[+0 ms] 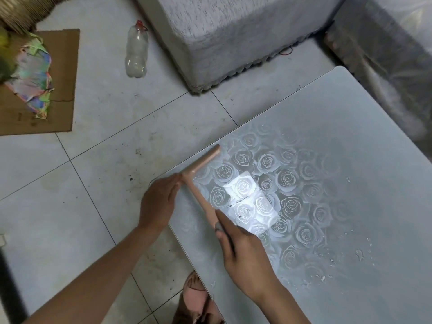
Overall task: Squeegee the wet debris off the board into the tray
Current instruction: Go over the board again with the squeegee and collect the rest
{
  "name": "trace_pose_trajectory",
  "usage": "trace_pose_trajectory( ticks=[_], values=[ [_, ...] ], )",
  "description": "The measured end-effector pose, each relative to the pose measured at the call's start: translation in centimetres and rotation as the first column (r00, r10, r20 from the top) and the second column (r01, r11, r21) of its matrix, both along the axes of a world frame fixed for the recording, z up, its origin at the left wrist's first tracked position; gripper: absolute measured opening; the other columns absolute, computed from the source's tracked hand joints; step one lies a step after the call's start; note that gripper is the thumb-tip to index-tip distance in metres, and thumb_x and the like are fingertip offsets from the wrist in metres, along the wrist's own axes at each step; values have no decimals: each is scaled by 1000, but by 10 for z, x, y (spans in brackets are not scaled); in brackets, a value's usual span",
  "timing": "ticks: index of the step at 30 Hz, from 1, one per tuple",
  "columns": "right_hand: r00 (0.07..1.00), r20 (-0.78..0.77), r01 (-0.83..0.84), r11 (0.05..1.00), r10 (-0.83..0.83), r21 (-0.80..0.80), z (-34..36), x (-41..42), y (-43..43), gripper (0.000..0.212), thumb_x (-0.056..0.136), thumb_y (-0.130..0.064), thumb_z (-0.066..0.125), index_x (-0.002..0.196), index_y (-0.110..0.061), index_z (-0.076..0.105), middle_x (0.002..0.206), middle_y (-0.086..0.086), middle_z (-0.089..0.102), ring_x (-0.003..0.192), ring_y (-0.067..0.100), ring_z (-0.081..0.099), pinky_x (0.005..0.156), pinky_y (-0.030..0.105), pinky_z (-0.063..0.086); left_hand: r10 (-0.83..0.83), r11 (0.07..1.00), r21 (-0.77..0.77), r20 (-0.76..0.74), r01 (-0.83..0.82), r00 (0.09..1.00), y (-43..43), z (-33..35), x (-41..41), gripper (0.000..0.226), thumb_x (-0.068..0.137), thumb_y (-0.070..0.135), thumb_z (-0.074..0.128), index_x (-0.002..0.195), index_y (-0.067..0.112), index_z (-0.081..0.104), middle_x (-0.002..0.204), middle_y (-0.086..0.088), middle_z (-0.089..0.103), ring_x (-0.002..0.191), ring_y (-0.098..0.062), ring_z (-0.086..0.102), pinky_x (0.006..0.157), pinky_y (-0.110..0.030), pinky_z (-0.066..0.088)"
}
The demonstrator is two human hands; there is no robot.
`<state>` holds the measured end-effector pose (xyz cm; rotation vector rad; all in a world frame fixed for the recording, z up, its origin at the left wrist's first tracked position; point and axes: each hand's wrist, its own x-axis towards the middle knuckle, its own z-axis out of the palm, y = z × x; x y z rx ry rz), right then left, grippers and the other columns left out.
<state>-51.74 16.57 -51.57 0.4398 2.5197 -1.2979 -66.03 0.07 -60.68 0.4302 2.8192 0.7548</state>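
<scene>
**Squeegee at the board's edge, both hands on it**

The right hand (243,249) grips the squeegee (198,185) by the end of its handle. Its fingers are wrapped round the handle, with one stretched up along it. From those fingers the pink handle runs up and to the left to the crossbar, which lies along the left edge of the board (327,136).

The left hand (159,202) is just off that edge, over the floor (93,160). Its fingers are straight and held together, holding nothing, and their tips touch the near part of the crossbar by its joint with the handle. The far half of the bar reaches on past the fingertips, up along the edge. Whether the blade itself presses on the board cannot be told.

The board is grey and glossy with a rose pattern, and it spreads away to the right of the right fingers. A bright reflection sits just right of the handle. Drops (360,253) and small wet bits lie on the board well to the right of the right hand.

Far up from the left fingertips a clear bottle (137,50) with a red cap lies on the floor. Far to their left is a sheet of cardboard (63,90) with a crumpled, many-coloured cloth (32,76) on it. A grey block (233,38) stands beyond the board's far corner. Below the right wrist, by the board's near edge, a pink sandal (196,293) shows.
</scene>
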Motion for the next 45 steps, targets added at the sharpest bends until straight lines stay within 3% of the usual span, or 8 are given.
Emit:
trace_pose_trajectory(
  ticks=[8, 14, 22, 28, 33, 37, 40, 45],
  values=[
    [997, 78, 0, 1000, -1, 20, -10, 23, 15, 44, 100, -31, 42, 143, -35, 37, 120, -2, 66, 108, 16, 60, 89, 26, 45, 46, 998, 38, 21, -47, 999, 14, -13, 30, 24, 93, 8, 58, 114, 7, 69, 108, -10, 70, 97, -31, 63, 84, -33, 46],
    [972, 171, 140, 981, -161, 133, 13, 119, 47, 66, 87, -19, 65, 116, -72, 39, 93, -14, 71, 89, 6, 68, 80, 17, 50, -167, 961, 245, 147, 128, 975, 47, 1, 108, 29, 82, 4, 71, 111, 9, 72, 109, -2, 72, 98, -20, 67, 87, -29, 52],
    [998, 20, -61, 994, 60, 87, 10, 23, 15, 42, 101, -34, 38, 143, -36, 39, 98, 3, 68, 93, 22, 62, 79, 32, 46, -79, 996, 24, -58, 80, 995, -11, 20, 29, 28, 93, 17, 52, 110, 5, 71, 99, -15, 71, 87, -34, 66, 75, -40, 53],
    [990, 115, -87, 996, 83, 29, -12, 5, 5, 40, 102, -34, 36, 141, -31, 42, 107, 5, 68, 100, 26, 61, 81, 33, 46, 14, 991, -129, -30, -17, 999, -16, 1, 31, 30, 94, 6, 55, 122, 9, 66, 101, -21, 65, 88, -39, 59, 72, -46, 49],
    [976, 212, 51, 998, -54, 22, 6, 99, 42, 39, 99, -36, 44, 136, -45, 44, 109, -13, 68, 103, 10, 62, 86, 29, 48, -102, 995, -8, -7, 102, 995, 30, 10, 105, 28, 77, -5, 71, 103, 6, 74, 79, -16, 68, 68, -35, 64, 60, -38, 53],
    [919, 327, 200, 975, -222, 100, 25, 156, 57, 36, 94, -36, 52, 129, -45, 53, 92, -11, 68, 93, 13, 66, 81, 21, 48, -123, 982, 162, 140, 100, 983, 57, 12, 163, 34, 79, 0, 72, 111, 10, 72, 94, -9, 71, 86, -28, 66, 79, -32, 55],
    [966, 210, 114, 978, -150, 175, 41, 143, 45, 37, 95, -33, 51, 131, -42, 53, 86, -7, 70, 85, 12, 65, 73, 20, 45, -71, 972, 233, 227, 17, 971, 47, 16, 151, 28, 89, 6, 62, 115, 12, 70, 105, -6, 70, 97, -24, 64, 87, -28, 47],
    [998, 31, -58, 991, 55, 124, 31, 42, 12, 41, 101, -33, 36, 141, -38, 41, 93, 6, 67, 91, 26, 61, 80, 34, 47, 40, 997, 63, -27, -38, 999, -14, 23, 63, 23, 96, 21, 55, 108, 11, 72, 101, -10, 71, 92, -31, 65, 78, -39, 51]
  ],
)
